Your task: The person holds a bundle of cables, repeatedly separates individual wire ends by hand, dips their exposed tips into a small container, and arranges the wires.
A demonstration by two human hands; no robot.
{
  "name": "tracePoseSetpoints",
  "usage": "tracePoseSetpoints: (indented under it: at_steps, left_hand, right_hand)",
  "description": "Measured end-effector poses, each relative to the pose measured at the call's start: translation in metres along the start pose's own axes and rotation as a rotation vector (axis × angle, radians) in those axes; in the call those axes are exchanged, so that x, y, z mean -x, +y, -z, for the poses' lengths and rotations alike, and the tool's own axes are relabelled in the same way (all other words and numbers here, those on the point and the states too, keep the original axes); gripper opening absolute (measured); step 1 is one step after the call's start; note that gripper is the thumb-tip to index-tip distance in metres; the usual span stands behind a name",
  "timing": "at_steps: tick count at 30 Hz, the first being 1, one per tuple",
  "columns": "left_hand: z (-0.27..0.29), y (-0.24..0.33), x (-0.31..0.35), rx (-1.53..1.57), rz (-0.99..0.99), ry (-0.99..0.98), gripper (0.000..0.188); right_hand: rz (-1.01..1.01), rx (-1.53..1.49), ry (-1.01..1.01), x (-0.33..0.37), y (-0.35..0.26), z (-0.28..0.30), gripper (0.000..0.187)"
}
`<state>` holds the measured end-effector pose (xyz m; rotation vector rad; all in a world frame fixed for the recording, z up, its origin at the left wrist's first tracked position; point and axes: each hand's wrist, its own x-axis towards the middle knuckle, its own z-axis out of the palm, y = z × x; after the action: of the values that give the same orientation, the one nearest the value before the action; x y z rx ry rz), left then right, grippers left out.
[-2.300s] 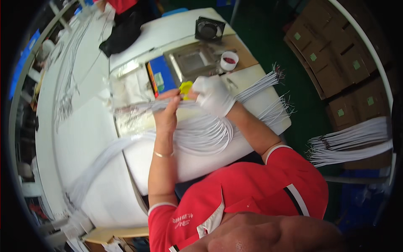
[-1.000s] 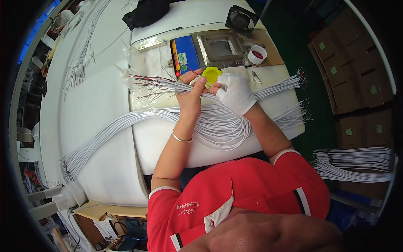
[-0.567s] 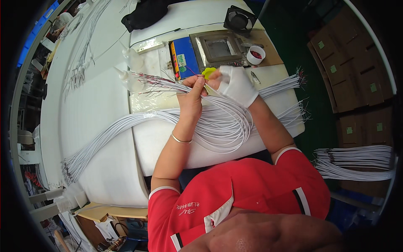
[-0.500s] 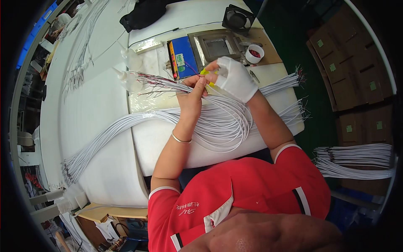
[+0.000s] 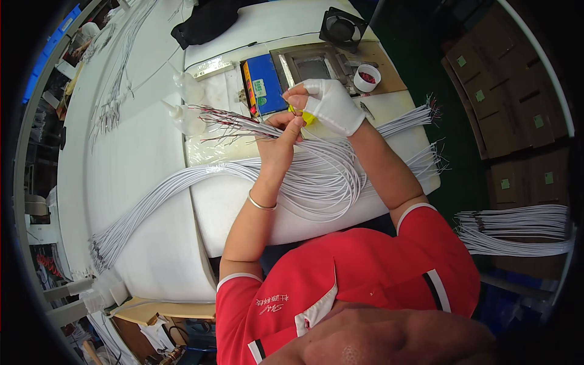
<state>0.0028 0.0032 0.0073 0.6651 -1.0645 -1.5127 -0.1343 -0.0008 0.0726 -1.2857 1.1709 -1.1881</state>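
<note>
My left hand (image 5: pixel 281 135) is closed around a bundle of white cables (image 5: pixel 328 173), close to their end. Beyond its fingers the stripped ends (image 5: pixel 228 118) fan out to the left, showing thin dark and red wires. Just right of it is my right hand (image 5: pixel 331 106), in a white glove that leaves the fingertips bare. Its thumb and fingers are pinched together above the left fingertips; what they grip is too small to make out. A yellow piece (image 5: pixel 309 118) shows between the two hands, partly covered, so its kind is unclear.
Beyond the hands lie a blue box (image 5: pixel 263 82), a grey metal device (image 5: pixel 313 67), a white cup (image 5: pixel 367 78) with red bits and a black fan (image 5: pixel 344 28). White squeeze bottles (image 5: pixel 182 115) stand left. Cartons (image 5: pixel 505 79) and coiled cables (image 5: pixel 514 230) are at the right.
My right hand has shifted slightly left and up, its fingertips rising from the left fingers. More of the yellow piece shows below it. My left hand keeps its hold on the cables.
</note>
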Motion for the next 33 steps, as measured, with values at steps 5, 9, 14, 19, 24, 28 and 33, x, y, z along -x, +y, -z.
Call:
tracePoseSetpoints:
  at_steps: [5,9,14,19,24,28,33]
  left_hand:
    - [0.001,-0.001,0.001,-0.096,0.024,-0.010,0.016]
    - [0.000,0.001,0.000,-0.116,0.029,-0.021,0.017]
    - [-0.004,0.004,0.003,-0.116,0.038,-0.021,0.019]
    - [0.000,0.002,0.003,-0.134,0.028,-0.039,0.018]
    - [-0.001,0.001,0.003,-0.113,0.040,-0.031,0.016]
    - [-0.003,0.004,0.004,-0.138,0.012,-0.033,0.015]
    - [-0.003,0.005,0.001,-0.186,0.023,-0.033,0.014]
  right_hand:
    - [0.145,0.291,-0.018,-0.009,-0.011,-0.002,0.020]
    - [0.159,0.324,0.014,-0.010,-0.012,-0.001,0.018]
    - [0.110,0.305,0.070,-0.009,-0.014,0.000,0.019]
    - [0.105,0.122,-0.034,-0.016,-0.008,0.006,0.021]
    - [0.061,-0.035,-0.089,-0.013,-0.011,0.009,0.022]
    - [0.128,0.221,-0.014,-0.009,-0.018,0.001,0.020]
    - [0.180,0.219,0.134,-0.019,-0.005,-0.004,0.024]
